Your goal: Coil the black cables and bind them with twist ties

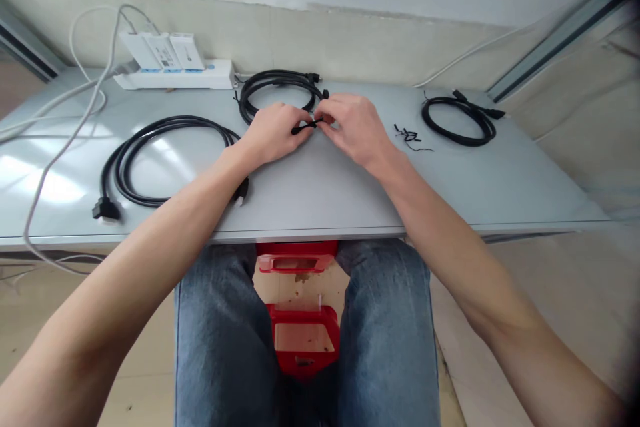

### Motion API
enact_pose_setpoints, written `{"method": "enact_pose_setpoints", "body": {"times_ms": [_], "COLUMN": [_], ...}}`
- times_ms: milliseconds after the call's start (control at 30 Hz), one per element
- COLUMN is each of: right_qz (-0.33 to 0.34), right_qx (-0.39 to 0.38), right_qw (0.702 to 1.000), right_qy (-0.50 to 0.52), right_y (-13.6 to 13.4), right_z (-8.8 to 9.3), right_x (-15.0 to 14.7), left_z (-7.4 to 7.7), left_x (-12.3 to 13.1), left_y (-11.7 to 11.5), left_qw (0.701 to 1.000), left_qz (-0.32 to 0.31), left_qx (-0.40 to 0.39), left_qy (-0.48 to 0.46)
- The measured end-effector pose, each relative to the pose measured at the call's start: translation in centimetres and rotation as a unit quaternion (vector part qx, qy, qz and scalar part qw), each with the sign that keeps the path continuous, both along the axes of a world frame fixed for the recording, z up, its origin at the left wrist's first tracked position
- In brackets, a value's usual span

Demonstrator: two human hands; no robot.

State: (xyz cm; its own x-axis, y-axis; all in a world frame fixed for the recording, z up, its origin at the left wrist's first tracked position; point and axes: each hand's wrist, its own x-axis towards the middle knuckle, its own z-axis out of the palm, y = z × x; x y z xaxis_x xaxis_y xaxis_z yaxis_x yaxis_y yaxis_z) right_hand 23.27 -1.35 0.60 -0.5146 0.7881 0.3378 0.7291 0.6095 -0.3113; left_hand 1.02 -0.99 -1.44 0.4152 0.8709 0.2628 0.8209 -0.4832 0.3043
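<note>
My left hand (278, 131) and my right hand (353, 125) meet above the middle of the table, both closed in a pinch. Between their fingertips is a small black twist tie (307, 125), partly hidden by the fingers. Just behind the hands lies a coiled black cable (273, 75), with its plug ends near my right hand. Beneath and beside my left forearm rests a larger coil of black cable (187, 121) with a wide connector (106, 209). To the right of my right hand lies a small pile of black twist ties (409, 135).
A third coiled black cable (457, 141) is at the table's right side. A white power strip (215, 73) with white adapters (163, 51) stands at the back left, and white cords (95, 90) run over the left edge. Under the table is a red stool (305, 340).
</note>
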Motion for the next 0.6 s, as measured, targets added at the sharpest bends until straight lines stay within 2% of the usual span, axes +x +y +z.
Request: {"method": "enact_pose_setpoints", "body": {"times_ms": [167, 400, 600], "right_qz": [0.000, 0.065, 0.025], "right_qx": [-0.018, -0.049, -0.063], "right_qw": [0.999, 0.994, 0.997], "right_qy": [0.030, 0.077, 0.041], "right_y": [0.4, 1.3, 0.9], "right_z": [0.4, 0.3, 0.9], "right_x": [0.0, -0.5, -1.6], "left_z": [0.0, -0.1, 0.7], "left_x": [0.1, 0.3, 0.6], "left_y": [0.0, -0.1, -0.7], "left_qw": [1.000, 1.000, 1.000], "left_qz": [-0.002, -0.013, -0.002], "left_qx": [-0.007, -0.002, -0.018], "left_qy": [0.004, 0.004, 0.022]}}
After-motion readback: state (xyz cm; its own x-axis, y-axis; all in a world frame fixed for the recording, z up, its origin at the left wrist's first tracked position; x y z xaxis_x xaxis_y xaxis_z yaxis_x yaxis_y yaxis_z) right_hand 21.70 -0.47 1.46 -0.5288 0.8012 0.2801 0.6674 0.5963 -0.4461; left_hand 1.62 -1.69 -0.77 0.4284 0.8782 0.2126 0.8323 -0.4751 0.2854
